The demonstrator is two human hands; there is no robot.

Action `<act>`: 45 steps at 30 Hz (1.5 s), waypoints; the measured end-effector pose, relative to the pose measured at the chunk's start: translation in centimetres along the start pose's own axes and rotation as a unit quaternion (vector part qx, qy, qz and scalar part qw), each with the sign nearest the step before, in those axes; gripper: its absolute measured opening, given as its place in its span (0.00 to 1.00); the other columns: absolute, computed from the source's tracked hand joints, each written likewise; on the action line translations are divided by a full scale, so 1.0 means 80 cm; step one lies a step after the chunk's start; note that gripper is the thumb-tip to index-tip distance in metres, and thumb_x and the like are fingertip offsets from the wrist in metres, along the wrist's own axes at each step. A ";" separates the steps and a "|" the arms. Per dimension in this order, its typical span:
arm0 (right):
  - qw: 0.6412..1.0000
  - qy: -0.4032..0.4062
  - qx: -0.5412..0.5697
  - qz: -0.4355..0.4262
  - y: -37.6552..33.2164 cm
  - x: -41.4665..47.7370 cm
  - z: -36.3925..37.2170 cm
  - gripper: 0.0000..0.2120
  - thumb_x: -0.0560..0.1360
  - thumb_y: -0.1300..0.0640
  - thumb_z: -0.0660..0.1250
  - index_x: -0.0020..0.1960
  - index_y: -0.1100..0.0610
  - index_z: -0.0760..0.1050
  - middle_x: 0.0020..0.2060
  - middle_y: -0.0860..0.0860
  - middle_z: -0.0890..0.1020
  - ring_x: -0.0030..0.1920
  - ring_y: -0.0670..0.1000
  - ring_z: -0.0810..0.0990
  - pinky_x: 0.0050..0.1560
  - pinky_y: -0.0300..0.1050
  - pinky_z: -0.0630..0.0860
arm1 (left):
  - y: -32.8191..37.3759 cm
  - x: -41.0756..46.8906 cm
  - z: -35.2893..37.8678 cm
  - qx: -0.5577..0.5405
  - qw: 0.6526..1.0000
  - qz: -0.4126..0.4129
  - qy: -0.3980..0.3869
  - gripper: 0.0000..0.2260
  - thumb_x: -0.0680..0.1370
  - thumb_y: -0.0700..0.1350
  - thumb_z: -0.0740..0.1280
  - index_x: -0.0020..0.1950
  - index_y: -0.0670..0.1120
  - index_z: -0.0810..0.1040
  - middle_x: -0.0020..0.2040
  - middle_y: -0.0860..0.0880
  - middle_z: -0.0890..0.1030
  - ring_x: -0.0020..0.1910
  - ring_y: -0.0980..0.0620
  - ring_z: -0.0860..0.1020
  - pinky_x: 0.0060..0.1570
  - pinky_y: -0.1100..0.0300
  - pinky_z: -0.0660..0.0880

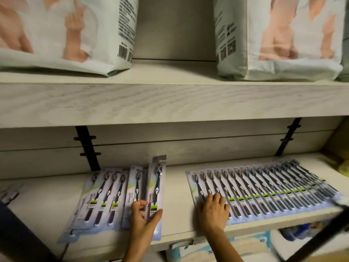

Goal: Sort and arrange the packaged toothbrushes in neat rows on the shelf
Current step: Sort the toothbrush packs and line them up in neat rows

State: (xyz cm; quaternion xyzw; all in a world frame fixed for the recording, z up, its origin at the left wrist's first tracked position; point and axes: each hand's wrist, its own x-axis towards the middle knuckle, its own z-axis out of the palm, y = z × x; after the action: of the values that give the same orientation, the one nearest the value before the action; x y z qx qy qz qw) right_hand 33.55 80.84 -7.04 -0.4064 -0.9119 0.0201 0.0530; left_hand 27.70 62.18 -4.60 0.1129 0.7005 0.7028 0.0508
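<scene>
Pale wood-grain shelf (175, 188), dim aisle. On my feed the left hand (144, 217) pinches the lower end of one packaged toothbrush (157, 184), thumb across its face and fingers curled behind. Its top is tilted up off the board, I judge so it can be slotted beside the short fan of packs (102, 197) at the left. The right hand (214, 212) holds nothing; its fingers lie straight and spread on the left end of the long overlapped row (273, 190), likely pinning it against sliding. A bare strip of shelf separates the two groups. Black brackets (87, 148) stand on the back wall, and the upper board (170, 103) hangs low over the lifted pack. Two large soft bags (66, 35) sit above. A dark strap (321, 233) crosses the row's right corner.
</scene>
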 end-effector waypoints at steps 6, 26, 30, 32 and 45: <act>1.000 -0.018 0.005 0.018 0.006 0.007 0.001 0.20 0.80 0.49 0.53 0.70 0.55 0.61 0.67 0.52 0.67 0.67 0.52 0.66 0.65 0.46 0.63 | 0.002 0.005 0.000 -0.008 1.000 -0.010 0.005 0.17 0.68 0.26 0.69 0.50 0.38 0.67 0.40 0.43 0.73 0.34 0.55 0.75 0.31 0.75 0.71; 0.834 -0.191 0.507 -0.100 -0.035 -0.019 -0.045 0.19 0.70 0.48 0.73 0.58 0.51 0.74 0.39 0.51 0.84 0.35 0.46 0.82 0.41 0.46 0.78 | -0.023 -0.001 0.066 0.022 0.996 -0.027 -0.081 0.35 0.57 0.39 0.76 0.57 0.50 0.61 0.54 0.52 0.70 0.51 0.49 0.75 0.45 0.66 0.76; 0.912 -0.146 0.369 -0.105 -0.018 0.002 -0.047 0.14 0.74 0.47 0.68 0.53 0.53 0.69 0.37 0.49 0.78 0.38 0.50 0.77 0.37 0.40 0.73 | -0.018 0.003 0.049 0.077 0.992 -0.033 -0.099 0.29 0.65 0.35 0.76 0.56 0.51 0.63 0.55 0.55 0.70 0.50 0.55 0.72 0.44 0.66 0.71; 0.944 -0.148 0.274 -0.109 -0.010 0.012 -0.043 0.13 0.76 0.48 0.65 0.54 0.55 0.69 0.40 0.50 0.78 0.42 0.51 0.77 0.44 0.43 0.75 | -0.017 0.007 0.039 0.086 0.993 -0.028 -0.074 0.24 0.67 0.34 0.74 0.51 0.53 0.66 0.54 0.54 0.71 0.49 0.55 0.72 0.44 0.64 0.69; 0.986 -0.110 0.089 -0.085 0.000 0.003 -0.022 0.15 0.81 0.58 0.52 0.67 0.58 0.65 0.67 0.56 0.63 0.56 0.54 0.78 0.53 0.45 0.75 | -0.028 0.013 0.023 0.161 0.984 -0.064 -0.047 0.17 0.72 0.32 0.67 0.46 0.54 0.68 0.50 0.44 0.73 0.49 0.46 0.74 0.44 0.64 0.71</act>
State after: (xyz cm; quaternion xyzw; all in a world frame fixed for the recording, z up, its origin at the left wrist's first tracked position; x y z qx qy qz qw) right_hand 33.58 80.97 -5.28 -0.3165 -0.9380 0.1412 -0.0099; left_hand 26.91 64.27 -6.74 0.1070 0.8073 0.5699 0.1096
